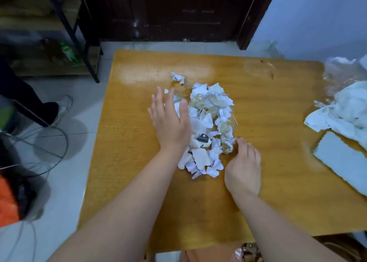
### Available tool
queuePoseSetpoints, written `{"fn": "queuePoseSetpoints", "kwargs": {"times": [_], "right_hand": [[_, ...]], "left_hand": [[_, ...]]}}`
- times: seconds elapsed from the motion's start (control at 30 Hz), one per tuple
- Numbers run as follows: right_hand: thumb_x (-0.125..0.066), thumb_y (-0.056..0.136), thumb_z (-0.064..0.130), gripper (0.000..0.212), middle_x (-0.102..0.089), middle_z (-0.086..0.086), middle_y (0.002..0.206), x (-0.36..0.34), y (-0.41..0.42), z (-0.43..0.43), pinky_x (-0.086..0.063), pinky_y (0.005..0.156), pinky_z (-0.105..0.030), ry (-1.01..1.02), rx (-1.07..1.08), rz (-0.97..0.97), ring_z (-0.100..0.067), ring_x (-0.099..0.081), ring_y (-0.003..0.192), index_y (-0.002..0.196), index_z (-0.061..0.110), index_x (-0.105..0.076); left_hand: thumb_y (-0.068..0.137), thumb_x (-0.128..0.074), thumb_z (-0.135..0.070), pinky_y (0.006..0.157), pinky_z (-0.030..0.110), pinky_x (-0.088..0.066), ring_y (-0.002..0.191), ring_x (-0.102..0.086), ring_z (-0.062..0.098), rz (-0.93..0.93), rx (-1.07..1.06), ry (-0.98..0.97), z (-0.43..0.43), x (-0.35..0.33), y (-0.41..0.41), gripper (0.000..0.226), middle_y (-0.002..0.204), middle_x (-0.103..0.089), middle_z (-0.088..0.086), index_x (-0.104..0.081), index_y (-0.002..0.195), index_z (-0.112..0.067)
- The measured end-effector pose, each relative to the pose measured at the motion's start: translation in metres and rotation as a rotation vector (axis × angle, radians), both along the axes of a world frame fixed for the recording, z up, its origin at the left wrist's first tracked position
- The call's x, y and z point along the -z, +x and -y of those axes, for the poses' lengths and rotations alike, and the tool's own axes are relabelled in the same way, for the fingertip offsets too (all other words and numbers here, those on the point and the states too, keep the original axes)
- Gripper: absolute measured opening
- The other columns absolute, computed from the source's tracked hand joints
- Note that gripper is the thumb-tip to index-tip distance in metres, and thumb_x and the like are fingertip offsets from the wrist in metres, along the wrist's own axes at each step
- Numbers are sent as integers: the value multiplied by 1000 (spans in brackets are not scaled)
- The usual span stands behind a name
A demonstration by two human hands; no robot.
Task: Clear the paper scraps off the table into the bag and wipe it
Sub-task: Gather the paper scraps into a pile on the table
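We see the person only from the forearms down. The left hand [170, 126] and the right hand [243, 168] are bare and broad across the back, with short, full fingers that taper at the tips. We make out a thumbnail [183, 103] on the left one, though it is too blurred for us to tell its finish. The left forearm [127, 204] and the right forearm [282, 224] are bare too, rounded and thick, widening steadily toward the bottom edge of the view. At that edge, between them, we notice a strip of peach-coloured cloth [200, 254]; whether it is the person's garment we cannot tell.
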State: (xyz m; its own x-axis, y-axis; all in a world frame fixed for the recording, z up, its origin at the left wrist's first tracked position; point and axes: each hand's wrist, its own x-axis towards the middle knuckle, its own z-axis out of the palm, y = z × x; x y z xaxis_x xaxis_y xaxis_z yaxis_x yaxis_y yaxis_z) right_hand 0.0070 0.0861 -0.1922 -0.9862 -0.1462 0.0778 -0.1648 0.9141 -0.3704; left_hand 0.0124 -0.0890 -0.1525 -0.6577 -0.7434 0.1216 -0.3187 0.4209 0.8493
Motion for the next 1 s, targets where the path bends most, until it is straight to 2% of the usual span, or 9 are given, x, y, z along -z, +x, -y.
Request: {"fn": "queuePoseSetpoints", "kwargs": {"times": [0.1, 0.17, 0.4, 0.47, 0.57, 0.7, 0.87, 0.93, 1.0], "right_hand": [[-39, 84, -2, 54, -47, -3, 139, -1, -1, 1, -33, 104, -38, 23, -7, 9, -26, -33, 132, 136, 13, -43], [-41, 84, -2, 54, -47, -3, 139, -1, -1, 2, -34, 103, -38, 31, -7, 12, -26, -34, 131, 136, 13, -44], [-27, 76, 8, 56, -57, -6, 128, 3, -2, 6, -44, 96, -43, 23, 11, -50, -31, -47, 121, 126, 12, -52], [-26, 74, 9, 57, -58, -4, 126, 3, -3, 6, -46, 92, -42, 32, 20, -66, -30, -48, 119, 125, 14, -52], [-29, 74, 9, 56, -57, -3, 125, 2, -3, 3, -47, 91, -40, 43, 5, -77, -28, -47, 118, 125, 16, -50], [-38, 74, 4, 55, -57, -4, 126, 1, -2, 3, -49, 90, -43, 46, -3, -51, -32, -50, 118, 127, 17, -48], [-47, 79, -2, 61, -48, -1, 137, -1, -2, 1, -40, 100, -41, 9, -7, 32, -28, -36, 130, 136, 18, -43], [-43, 83, -2, 61, -45, 1, 140, -2, -1, 0, -36, 103, -38, -6, -23, 34, -23, -31, 133, 139, 20, -38], [-38, 86, -4, 59, -47, 3, 137, -5, -2, -3, -35, 101, -31, -136, 2, 57, -18, -30, 133, 139, 23, -37]], "left_hand": [[101, -25, -46, 121, 43, -4, 149, -10, 19, 76, 103, 99, 32, -2, -29, 52, 161, -19, 0, -38, 146, -21], [103, -24, -44, 119, 38, -8, 149, -12, 19, 147, 175, 124, 52, -5, -50, 52, 161, -19, 0, -35, 148, -20], [100, -22, -54, 119, 40, -5, 150, -7, 19, 394, 411, -51, 93, 3, -104, 57, 162, -16, -2, -31, 150, -27], [100, -21, -54, 118, 39, -14, 147, -20, 21, 407, 487, -32, 91, 3, -112, 58, 159, -27, 0, -36, 148, -25], [101, -25, -49, 102, 34, -34, 129, -47, 26, 417, 571, -25, 77, 2, -107, 55, 141, -53, 7, -54, 135, -17], [102, -27, -45, 102, 37, -41, 125, -53, 21, 319, 597, -45, 67, 1, -83, 49, 133, -60, 2, -53, 136, -20], [104, -24, -42, 103, 27, -30, 136, -38, 11, 169, 436, 140, 85, 7, -52, 47, 148, -44, -6, -40, 145, -25], [103, -22, -45, 108, 30, -29, 138, -37, 13, 111, 362, 265, 89, 16, -38, 49, 149, -42, -5, -40, 145, -25], [102, -24, -46, 111, 37, -33, 134, -42, 14, 80, 303, 292, 88, 23, -30, 50, 145, -48, -3, -43, 143, -23]]}}
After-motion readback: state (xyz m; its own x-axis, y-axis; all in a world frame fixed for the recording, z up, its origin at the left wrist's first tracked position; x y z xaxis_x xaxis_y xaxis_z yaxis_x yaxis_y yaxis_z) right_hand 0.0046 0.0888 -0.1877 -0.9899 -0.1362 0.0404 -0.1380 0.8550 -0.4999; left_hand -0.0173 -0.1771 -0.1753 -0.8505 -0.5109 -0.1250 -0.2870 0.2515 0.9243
